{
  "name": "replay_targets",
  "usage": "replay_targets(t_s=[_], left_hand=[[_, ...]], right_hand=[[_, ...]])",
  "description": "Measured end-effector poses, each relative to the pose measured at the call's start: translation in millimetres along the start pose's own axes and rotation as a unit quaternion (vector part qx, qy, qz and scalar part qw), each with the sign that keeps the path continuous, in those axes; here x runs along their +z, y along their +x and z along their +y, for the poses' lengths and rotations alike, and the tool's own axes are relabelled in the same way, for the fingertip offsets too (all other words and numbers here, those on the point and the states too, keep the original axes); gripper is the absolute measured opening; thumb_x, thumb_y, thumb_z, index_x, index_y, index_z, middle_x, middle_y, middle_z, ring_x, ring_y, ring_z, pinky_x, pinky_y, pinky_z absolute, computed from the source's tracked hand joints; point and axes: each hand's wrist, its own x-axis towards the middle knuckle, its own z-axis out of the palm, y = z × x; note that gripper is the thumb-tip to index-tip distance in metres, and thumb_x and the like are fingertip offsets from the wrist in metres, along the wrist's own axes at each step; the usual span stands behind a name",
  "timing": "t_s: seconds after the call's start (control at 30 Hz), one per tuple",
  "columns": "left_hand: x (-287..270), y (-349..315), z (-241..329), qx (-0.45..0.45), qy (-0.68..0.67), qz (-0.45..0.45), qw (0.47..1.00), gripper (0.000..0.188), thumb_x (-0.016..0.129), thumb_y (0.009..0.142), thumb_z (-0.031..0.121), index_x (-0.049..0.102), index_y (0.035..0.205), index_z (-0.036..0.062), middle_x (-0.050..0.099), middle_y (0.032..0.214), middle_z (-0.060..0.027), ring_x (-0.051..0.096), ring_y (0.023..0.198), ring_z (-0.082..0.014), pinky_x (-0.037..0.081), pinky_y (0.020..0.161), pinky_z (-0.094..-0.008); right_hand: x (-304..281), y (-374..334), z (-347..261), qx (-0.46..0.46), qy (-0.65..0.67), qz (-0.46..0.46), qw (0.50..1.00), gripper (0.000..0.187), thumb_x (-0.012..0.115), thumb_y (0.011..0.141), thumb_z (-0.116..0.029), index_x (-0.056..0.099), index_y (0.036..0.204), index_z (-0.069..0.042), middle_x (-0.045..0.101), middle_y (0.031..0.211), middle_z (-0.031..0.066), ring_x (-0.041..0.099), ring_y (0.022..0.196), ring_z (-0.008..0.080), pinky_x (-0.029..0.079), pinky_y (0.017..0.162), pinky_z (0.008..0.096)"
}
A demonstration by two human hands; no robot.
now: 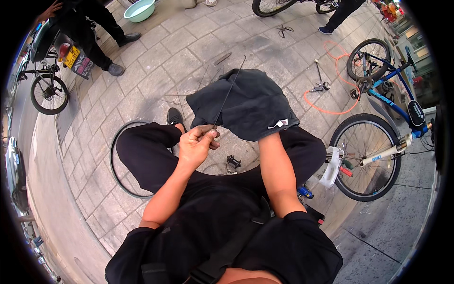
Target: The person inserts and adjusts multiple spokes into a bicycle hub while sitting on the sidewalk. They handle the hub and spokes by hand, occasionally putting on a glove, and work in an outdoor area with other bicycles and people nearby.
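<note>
Pinched between the thumb and fingers of my left hand [199, 142] is a thin bicycle spoke [230, 91]. It slants up and to the right, and its far end is bent over. Behind it a dark grey cloth [255, 102] with a white label spreads over my right hand and hides its fingers; only my right forearm [275, 163] shows below the cloth. On the paving between my legs lies a black wheel hub [233, 162]. A bare wheel rim [112, 161] rests on the ground by my left leg.
To the right lies a blue bicycle [395, 106] with its front wheel off to one side. An orange air hose [326, 112] with a gauge curls nearby. Scissors [285, 31] and a pale green basin [139, 10] sit farther off. People stand at the far left and far right.
</note>
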Motion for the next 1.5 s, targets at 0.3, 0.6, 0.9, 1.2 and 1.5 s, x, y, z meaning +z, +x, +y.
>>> replay_targets(t_s=[0.3,0.6,0.9,1.2,1.5], left_hand=[[3,3,-8,-0.021,0.046,0.002,0.999,0.019,0.067,0.101,0.003,0.069,0.114,-0.0105,0.076,0.094,-0.0142,0.073,0.071,-0.0166,0.062,0.064,-0.0289],[-4,10,-8,-0.183,-0.170,-0.133,0.959,0.021,0.071,0.099,0.008,0.068,0.111,-0.0082,0.075,0.090,-0.0167,0.073,0.064,-0.0234,0.062,0.057,-0.0367],[0,8,-13,-0.192,-0.267,-0.207,0.921,0.019,0.072,0.099,0.010,0.069,0.107,-0.0063,0.075,0.087,-0.0171,0.073,0.062,-0.0241,0.063,0.056,-0.0385],[-3,20,-30,-0.162,-0.356,-0.221,0.894,0.017,0.071,0.099,0.009,0.069,0.107,-0.0053,0.076,0.091,-0.0186,0.073,0.062,-0.0243,0.065,0.060,-0.0377],[15,26,-17,-0.040,-0.266,-0.101,0.958,0.019,0.068,0.102,0.009,0.066,0.105,-0.0095,0.074,0.091,-0.0186,0.075,0.069,-0.0250,0.066,0.065,-0.0375]], right_hand=[[-3,25,-6,-0.007,0.010,-0.001,1.000,0.029,0.058,0.100,-0.021,0.062,0.125,-0.008,0.067,0.124,0.0130,0.065,0.114,0.0292,0.050,0.100,0.0416],[21,32,-5,0.005,0.090,-0.025,0.996,0.028,0.058,0.100,-0.021,0.062,0.124,-0.008,0.067,0.122,0.0129,0.066,0.112,0.0291,0.051,0.097,0.0415],[36,9,-6,0.031,0.142,-0.054,0.988,0.027,0.058,0.099,-0.021,0.062,0.123,-0.008,0.068,0.121,0.0128,0.066,0.110,0.0290,0.051,0.095,0.0414],[39,12,-15,0.031,0.138,-0.064,0.988,0.026,0.058,0.099,-0.020,0.062,0.122,-0.008,0.068,0.120,0.0128,0.067,0.108,0.0290,0.052,0.093,0.0413],[52,10,-19,0.030,0.139,-0.079,0.987,0.025,0.058,0.099,-0.020,0.062,0.121,-0.008,0.068,0.118,0.0127,0.068,0.106,0.0289,0.052,0.091,0.0412]])
